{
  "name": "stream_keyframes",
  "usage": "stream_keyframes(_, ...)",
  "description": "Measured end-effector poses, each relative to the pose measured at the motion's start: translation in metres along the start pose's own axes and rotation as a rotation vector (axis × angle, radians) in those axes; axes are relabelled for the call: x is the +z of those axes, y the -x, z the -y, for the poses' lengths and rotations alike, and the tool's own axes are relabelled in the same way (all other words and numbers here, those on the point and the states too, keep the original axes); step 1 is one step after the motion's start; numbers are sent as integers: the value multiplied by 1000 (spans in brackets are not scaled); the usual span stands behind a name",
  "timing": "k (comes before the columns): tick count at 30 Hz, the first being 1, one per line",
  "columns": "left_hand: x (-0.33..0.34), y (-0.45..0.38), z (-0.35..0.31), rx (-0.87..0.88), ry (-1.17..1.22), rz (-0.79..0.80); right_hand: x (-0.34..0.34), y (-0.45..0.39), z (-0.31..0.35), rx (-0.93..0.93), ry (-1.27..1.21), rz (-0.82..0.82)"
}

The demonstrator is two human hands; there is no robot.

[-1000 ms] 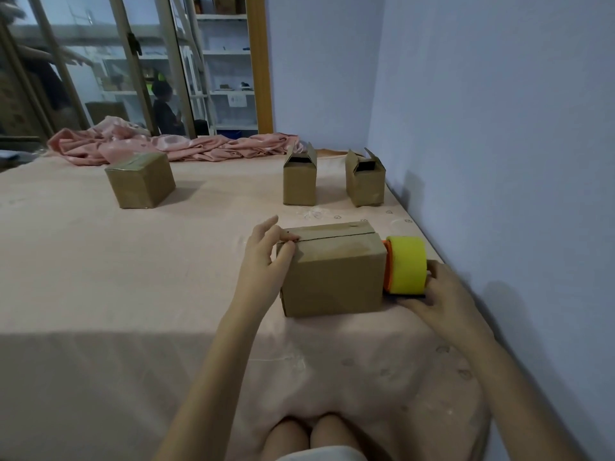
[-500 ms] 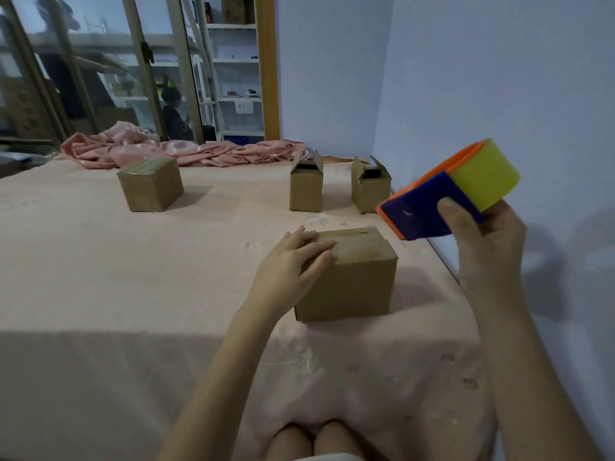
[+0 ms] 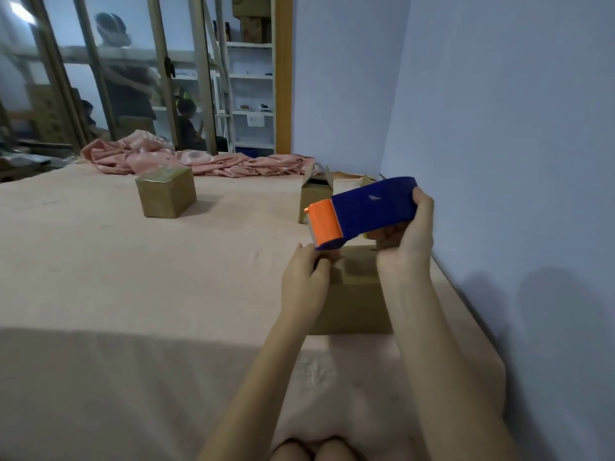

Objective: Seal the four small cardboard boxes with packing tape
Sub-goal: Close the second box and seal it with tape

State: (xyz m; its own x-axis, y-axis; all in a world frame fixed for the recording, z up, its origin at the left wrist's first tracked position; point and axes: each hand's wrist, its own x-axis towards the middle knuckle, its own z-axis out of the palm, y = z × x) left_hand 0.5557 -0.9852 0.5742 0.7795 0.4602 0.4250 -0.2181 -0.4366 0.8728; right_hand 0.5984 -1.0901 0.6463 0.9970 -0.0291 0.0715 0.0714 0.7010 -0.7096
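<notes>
My right hand point(image 3: 406, 251) grips a blue and orange tape dispenser point(image 3: 369, 211) and holds it above the near cardboard box point(image 3: 352, 294). The flaps of that box lie closed. My left hand point(image 3: 304, 274) is at the box's left top edge, its thumb and fingers pinching the tape end just under the dispenser's orange mouth. A box with shiny tape over it point(image 3: 165, 193) stands far left. An open box point(image 3: 312, 201) stands behind the dispenser. Only the flap tips of another open box point(image 3: 366, 179) show past the dispenser.
The boxes sit on a surface covered with a pink cloth point(image 3: 166, 277). A blue wall point(image 3: 499, 161) runs close along the right edge. A bunched pink sheet point(image 3: 199, 159) lies at the far edge, in front of glass doors and shelves.
My right hand lifted the dispenser from beside the box, turned it and brought it over the box. My left hand left the box top and took hold at the dispenser's mouth.
</notes>
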Motion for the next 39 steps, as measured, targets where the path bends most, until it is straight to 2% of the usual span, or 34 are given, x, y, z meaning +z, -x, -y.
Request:
stream_keyframes(4, 1, 4, -2, -76, 266, -45, -5, -4, -16, 32, -45, -3)
stream_keyframes(10, 7, -3, -7, -223, 534, -116, -10, -11, -19, 31, -72, 2)
stream_keyframes(15, 7, -9, -10, -105, 515, -149, -10, -15, -23, 37, -38, 4)
stream_keyframes(22, 7, -10, -7, -125, 507, -200, -11, -16, -30, 9, 25, 47)
stream_keyframes(25, 8, -10, -7, -92, 508, -205, -5, -10, -30, -86, 182, 76)
stream_keyframes(28, 6, -12, -6, -143, 561, -262, -1, -5, -35, -218, 409, 168)
stream_keyframes(30, 6, -12, -4, -179, 593, -280, -1, -5, -40, -266, 500, 164)
stream_keyframes(39, 10, -7, -7, -150, 507, -281, -2, -9, -44, -215, 307, 70)
